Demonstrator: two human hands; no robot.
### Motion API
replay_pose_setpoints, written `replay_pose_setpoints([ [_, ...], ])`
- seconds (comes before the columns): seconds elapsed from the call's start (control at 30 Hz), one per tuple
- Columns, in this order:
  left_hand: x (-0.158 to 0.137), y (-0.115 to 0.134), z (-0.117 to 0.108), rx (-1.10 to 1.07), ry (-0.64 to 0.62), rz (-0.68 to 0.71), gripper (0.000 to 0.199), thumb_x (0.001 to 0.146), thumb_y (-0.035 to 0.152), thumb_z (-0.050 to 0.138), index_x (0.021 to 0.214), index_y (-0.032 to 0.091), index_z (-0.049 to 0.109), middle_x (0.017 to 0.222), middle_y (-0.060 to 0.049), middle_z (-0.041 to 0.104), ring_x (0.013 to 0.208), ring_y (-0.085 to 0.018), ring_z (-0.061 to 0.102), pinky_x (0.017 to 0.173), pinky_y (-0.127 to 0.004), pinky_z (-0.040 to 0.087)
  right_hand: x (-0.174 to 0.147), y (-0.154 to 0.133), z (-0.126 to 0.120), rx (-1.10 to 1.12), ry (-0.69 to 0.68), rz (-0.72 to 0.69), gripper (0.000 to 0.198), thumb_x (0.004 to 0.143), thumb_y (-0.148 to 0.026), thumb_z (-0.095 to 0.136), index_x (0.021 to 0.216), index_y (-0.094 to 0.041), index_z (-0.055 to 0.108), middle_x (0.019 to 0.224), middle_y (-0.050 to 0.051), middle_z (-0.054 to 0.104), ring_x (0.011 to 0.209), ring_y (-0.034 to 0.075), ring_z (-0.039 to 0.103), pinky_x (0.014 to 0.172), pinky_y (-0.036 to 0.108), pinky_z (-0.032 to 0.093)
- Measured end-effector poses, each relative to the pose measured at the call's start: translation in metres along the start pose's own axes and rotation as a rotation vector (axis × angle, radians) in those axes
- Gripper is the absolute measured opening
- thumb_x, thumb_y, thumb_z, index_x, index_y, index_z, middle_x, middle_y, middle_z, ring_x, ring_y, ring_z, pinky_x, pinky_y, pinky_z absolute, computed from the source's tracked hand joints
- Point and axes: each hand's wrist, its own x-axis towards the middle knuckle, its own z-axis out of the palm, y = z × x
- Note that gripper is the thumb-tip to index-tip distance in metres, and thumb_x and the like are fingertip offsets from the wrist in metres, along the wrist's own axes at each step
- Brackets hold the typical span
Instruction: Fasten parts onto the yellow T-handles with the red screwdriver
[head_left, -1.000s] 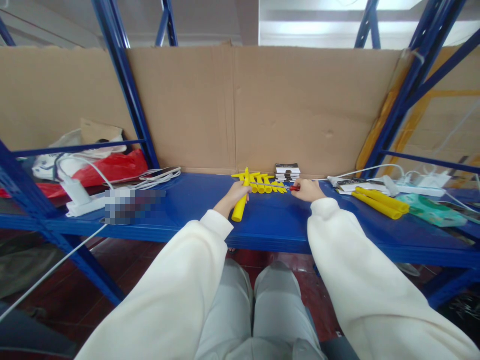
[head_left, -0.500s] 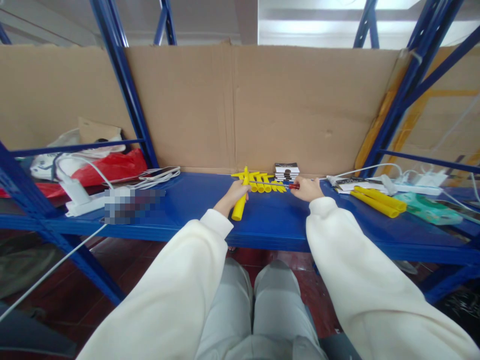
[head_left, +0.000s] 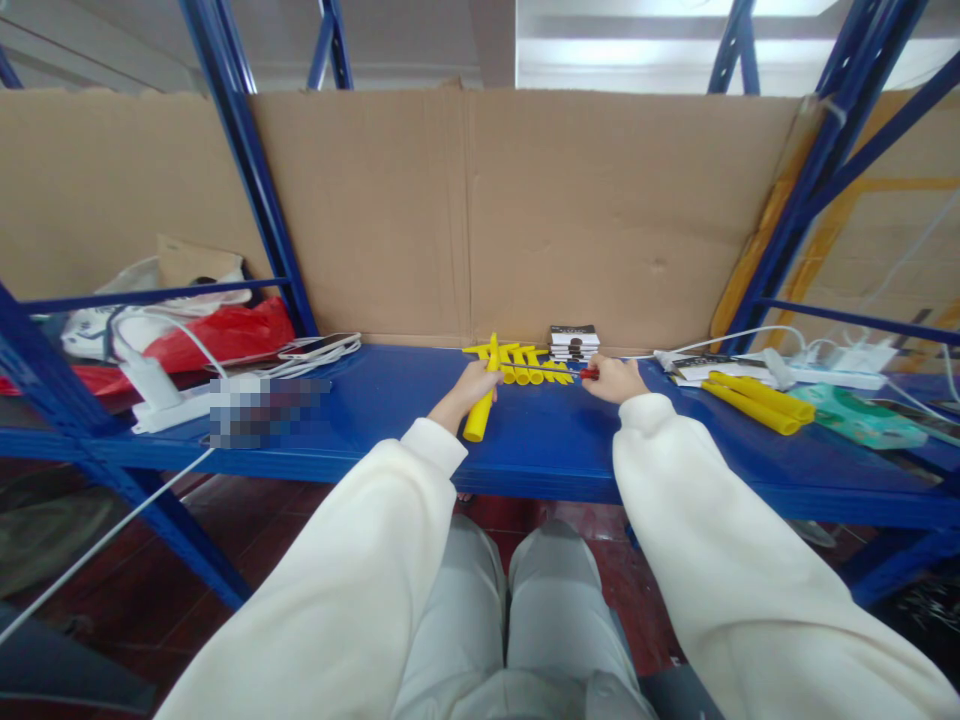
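My left hand (head_left: 472,384) is closed around a yellow tube-shaped piece (head_left: 479,416), whose narrow upper end sticks out past the fingers. My right hand (head_left: 613,379) grips the red handle of a screwdriver (head_left: 590,374). Its thin shaft points left and reaches the yellow piece beside my left fingers; the exact contact of the tip is too small to make out. Behind the shaft several more yellow tube pieces (head_left: 535,377) lie in a row on the blue shelf (head_left: 390,400). A stack of small black-and-white boxes or cards (head_left: 573,342) stands behind them.
Two yellow tubes (head_left: 757,403) lie at the right, beside a green packet (head_left: 859,417) and a white power strip (head_left: 844,375). At the left are another white power strip (head_left: 172,405), cables and a red bag (head_left: 225,335). Cardboard (head_left: 585,220) walls the back, between blue posts.
Almost nothing differs. Both hands keep their places with the yellow piece and the screwdriver.
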Motion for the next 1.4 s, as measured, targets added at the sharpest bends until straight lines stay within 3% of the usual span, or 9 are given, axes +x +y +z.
replay_pose_setpoints([
  [0.3, 0.0054, -0.0049, 0.0000, 0.022, -0.009, 0.008, 0.019, 0.073, 0.005, 0.053, 0.086, 0.013, 0.065, 0.041, 0.006, 0.046, 0.040, -0.013, 0.049, 0.045, -0.021, 0.039, -0.0002, 0.0026, 0.0014, 0.022, -0.030, -0.009, 0.014, 0.082, -0.027, 0.061, 0.095, -0.023, 0.063, 0.093, 0.010, 0.076, 0.084, 0.025, 0.068, 0.067, 0.030, 0.039],
  [0.53, 0.0051, -0.0050, -0.0002, 0.022, 0.001, 0.013, 0.019, 0.073, 0.005, 0.052, 0.085, 0.013, 0.065, 0.041, 0.006, 0.047, 0.042, -0.014, 0.050, 0.047, -0.021, 0.040, -0.0006, -0.0015, -0.0007, 0.020, -0.048, 0.002, 0.016, 0.083, -0.027, 0.057, 0.095, -0.022, 0.065, 0.102, 0.010, 0.076, 0.101, 0.028, 0.068, 0.087, 0.038, 0.041],
  [0.8, 0.0053, -0.0053, -0.0002, 0.024, -0.009, 0.004, 0.015, 0.075, 0.005, 0.053, 0.082, 0.014, 0.063, 0.040, 0.006, 0.046, 0.040, -0.013, 0.049, 0.046, -0.021, 0.038, -0.0017, -0.0029, -0.0035, 0.000, -0.071, 0.041, 0.017, 0.084, -0.026, 0.058, 0.099, -0.021, 0.064, 0.103, 0.013, 0.076, 0.096, 0.028, 0.069, 0.080, 0.035, 0.042],
  [1.1, 0.0037, -0.0038, -0.0008, 0.040, -0.009, 0.007, 0.017, 0.077, 0.004, 0.053, 0.084, 0.012, 0.065, 0.041, 0.005, 0.047, 0.041, -0.013, 0.049, 0.047, -0.022, 0.039, -0.0004, -0.0007, 0.0004, 0.044, -0.015, 0.000, 0.013, 0.080, -0.025, 0.057, 0.092, -0.021, 0.063, 0.106, 0.010, 0.076, 0.102, 0.028, 0.067, 0.089, 0.039, 0.040],
  [1.27, 0.0050, -0.0043, -0.0004, 0.059, -0.002, 0.001, 0.015, 0.077, 0.004, 0.054, 0.083, 0.013, 0.064, 0.041, 0.006, 0.047, 0.041, -0.013, 0.049, 0.048, -0.021, 0.039, -0.0021, -0.0039, -0.0038, 0.005, -0.090, 0.032, 0.018, 0.084, -0.025, 0.058, 0.100, -0.020, 0.064, 0.102, 0.012, 0.076, 0.099, 0.028, 0.069, 0.082, 0.035, 0.041],
  [1.4, 0.0046, -0.0043, -0.0002, 0.052, 0.004, 0.004, 0.015, 0.077, 0.004, 0.054, 0.085, 0.013, 0.063, 0.041, 0.006, 0.048, 0.041, -0.013, 0.048, 0.047, -0.021, 0.039, -0.0017, -0.0040, -0.0029, 0.009, -0.073, 0.013, 0.021, 0.083, -0.024, 0.058, 0.102, -0.020, 0.065, 0.101, 0.012, 0.077, 0.098, 0.028, 0.069, 0.083, 0.035, 0.041],
])
